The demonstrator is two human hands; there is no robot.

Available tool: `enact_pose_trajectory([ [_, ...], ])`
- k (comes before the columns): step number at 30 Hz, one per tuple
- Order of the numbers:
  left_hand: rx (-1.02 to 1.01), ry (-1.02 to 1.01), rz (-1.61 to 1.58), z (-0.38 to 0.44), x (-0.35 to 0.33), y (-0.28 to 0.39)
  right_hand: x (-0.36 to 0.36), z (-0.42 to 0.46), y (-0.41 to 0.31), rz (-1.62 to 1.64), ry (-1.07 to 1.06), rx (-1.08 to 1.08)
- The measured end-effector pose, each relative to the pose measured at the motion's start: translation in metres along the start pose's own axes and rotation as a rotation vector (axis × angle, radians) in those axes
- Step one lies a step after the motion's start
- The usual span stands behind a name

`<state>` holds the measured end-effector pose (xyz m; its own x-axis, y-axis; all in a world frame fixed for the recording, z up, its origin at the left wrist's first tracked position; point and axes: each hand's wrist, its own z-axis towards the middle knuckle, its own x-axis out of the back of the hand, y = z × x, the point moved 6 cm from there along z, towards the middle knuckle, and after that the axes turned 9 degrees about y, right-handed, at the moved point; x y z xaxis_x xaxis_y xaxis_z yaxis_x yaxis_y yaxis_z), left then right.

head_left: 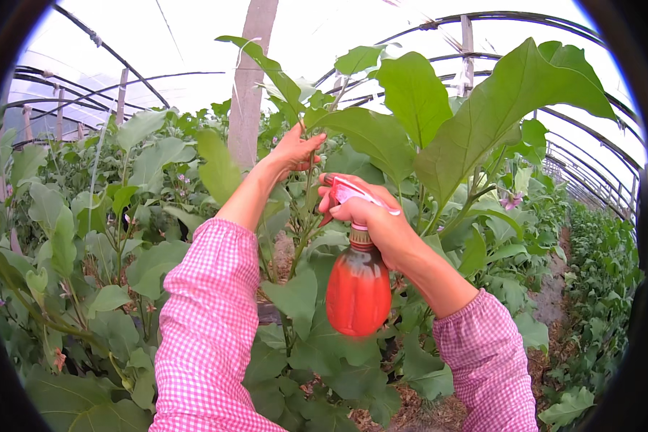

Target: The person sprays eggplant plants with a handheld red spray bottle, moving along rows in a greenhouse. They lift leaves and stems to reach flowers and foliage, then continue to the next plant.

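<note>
My left hand (pixel 298 150) is closed around a leafy stem (pixel 309 186) of an eggplant plant, just right of a post. My right hand (pixel 372 208) grips a trigger spray bottle (pixel 358 294) by its neck, fingers at the red and white trigger head. Red liquid fills most of the bottle, which hangs upright below the hand. Its nozzle end is near the stem, a little below my left hand. Large green leaves (pixel 497 119) spread above and to the right of both hands. A purple flower (pixel 511 200) shows at the right.
A pale post (pixel 245 92) rises behind my left hand. Dense eggplant plants surround both arms. Dark curved hoops (pixel 518 16) carry the greenhouse's translucent cover. A bare soil path (pixel 552 291) runs along the right, with low plants beyond it.
</note>
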<state>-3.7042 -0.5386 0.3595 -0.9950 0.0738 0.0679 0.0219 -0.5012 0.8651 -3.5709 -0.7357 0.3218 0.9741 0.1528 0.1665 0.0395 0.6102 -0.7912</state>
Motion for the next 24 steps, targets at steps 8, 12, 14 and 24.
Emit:
enact_pose_trajectory([
  [8, 0.112, 0.319, -0.638, -0.043, 0.086, 0.004, 0.010, 0.030, -0.004, 0.166, 0.028, -0.009],
  [12, -0.010, 0.250, -0.902, -0.073, 0.114, 0.002, 0.001, 0.024, -0.010, 0.182, -0.087, -0.065],
  [14, -0.115, 0.283, -0.845, -0.087, 0.140, 0.006, -0.014, 0.017, -0.018, 0.189, -0.171, -0.055],
  [24, -0.386, 0.443, -1.131, -0.167, 0.117, 0.004, -0.046, 0.016, -0.032, 0.050, -0.297, -0.003],
])
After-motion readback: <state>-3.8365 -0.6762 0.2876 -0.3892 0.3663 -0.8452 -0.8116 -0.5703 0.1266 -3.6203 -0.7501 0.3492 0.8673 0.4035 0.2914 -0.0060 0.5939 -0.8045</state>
